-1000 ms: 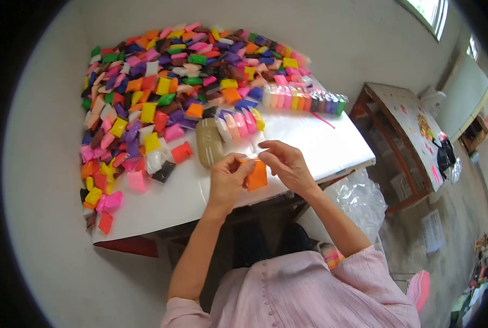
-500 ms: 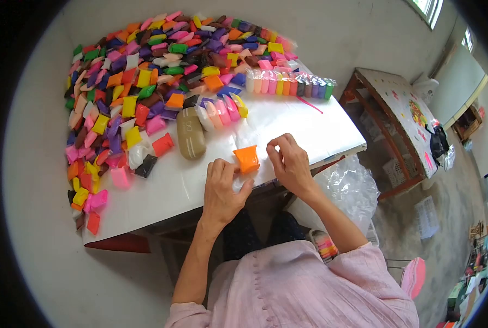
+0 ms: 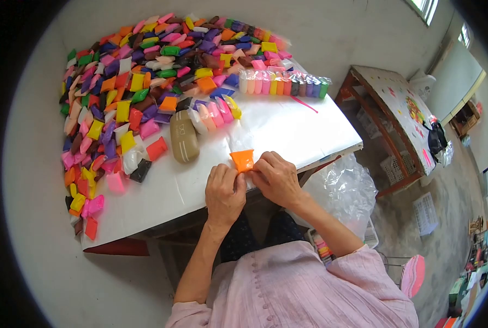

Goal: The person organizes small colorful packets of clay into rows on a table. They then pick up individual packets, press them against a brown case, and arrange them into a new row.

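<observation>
From my distant seat I look down at a small orange soft packet of smooth, shiny plastic [image 3: 243,160], which lies at the near edge of the white-covered table [image 3: 309,128], just beyond the fingertips of both hands. The packet looks almost square, so I cannot give it a clear long axis; its near edge faces toward the body and runs roughly from one hand to the other. The right hand [image 3: 279,177] is the nearer one: its fingers are bent together and touch the near right corner. The left hand [image 3: 223,191] is at the near left side, with thumb and fingers curled closely by the edge. I cannot tell if either hand really pinches the plastic, because the fingers hide their own tips. Behind the packet, on the far side from the fingers, lies a clear thin plastic film [image 3: 239,136]. To the left and farther away is an olive-brown oval case with white stripes [image 3: 184,141], beside upright pink and peach packets in clear wrapping [image 3: 215,113], well apart from the fingers.
</observation>
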`<state>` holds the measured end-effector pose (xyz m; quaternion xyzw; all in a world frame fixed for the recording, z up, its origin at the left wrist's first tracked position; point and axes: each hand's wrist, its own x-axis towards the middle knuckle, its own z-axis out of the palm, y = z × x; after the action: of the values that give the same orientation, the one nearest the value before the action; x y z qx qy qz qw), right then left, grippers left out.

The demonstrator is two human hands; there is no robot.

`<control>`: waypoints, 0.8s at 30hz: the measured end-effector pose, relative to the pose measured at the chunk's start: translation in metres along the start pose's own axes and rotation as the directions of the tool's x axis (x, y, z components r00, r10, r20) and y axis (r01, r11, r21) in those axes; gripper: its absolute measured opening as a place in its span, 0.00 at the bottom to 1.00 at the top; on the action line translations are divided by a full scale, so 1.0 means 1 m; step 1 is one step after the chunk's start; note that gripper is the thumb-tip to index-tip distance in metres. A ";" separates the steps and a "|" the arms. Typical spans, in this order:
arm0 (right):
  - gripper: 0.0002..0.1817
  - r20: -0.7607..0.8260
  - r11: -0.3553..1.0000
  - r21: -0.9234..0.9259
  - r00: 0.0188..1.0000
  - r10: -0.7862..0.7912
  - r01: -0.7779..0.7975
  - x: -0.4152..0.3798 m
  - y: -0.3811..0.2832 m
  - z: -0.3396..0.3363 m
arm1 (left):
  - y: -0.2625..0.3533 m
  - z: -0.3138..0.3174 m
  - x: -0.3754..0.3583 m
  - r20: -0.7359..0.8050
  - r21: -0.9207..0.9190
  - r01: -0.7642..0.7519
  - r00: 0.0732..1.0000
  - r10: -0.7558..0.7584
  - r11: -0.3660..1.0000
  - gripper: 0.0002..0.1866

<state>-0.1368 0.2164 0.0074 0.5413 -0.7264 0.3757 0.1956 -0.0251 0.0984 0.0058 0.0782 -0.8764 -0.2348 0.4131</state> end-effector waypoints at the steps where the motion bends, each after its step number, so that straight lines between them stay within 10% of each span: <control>1: 0.10 0.001 1.000 0.026 1.000 0.003 -0.003 0.000 0.001 0.000 | -0.001 0.000 0.001 -0.016 -0.005 -0.020 1.000 0.020 1.000 0.06; 24: 0.10 0.129 0.990 -0.011 0.982 -0.140 0.143 0.004 0.019 -0.003 | -0.008 -0.007 0.020 0.144 -0.134 -0.075 0.985 0.095 0.988 0.06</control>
<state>-0.1567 0.2180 0.0056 0.6126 -0.7007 0.3182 0.1802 -0.0338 0.0827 0.0198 -0.0039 -0.8907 -0.2779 0.3598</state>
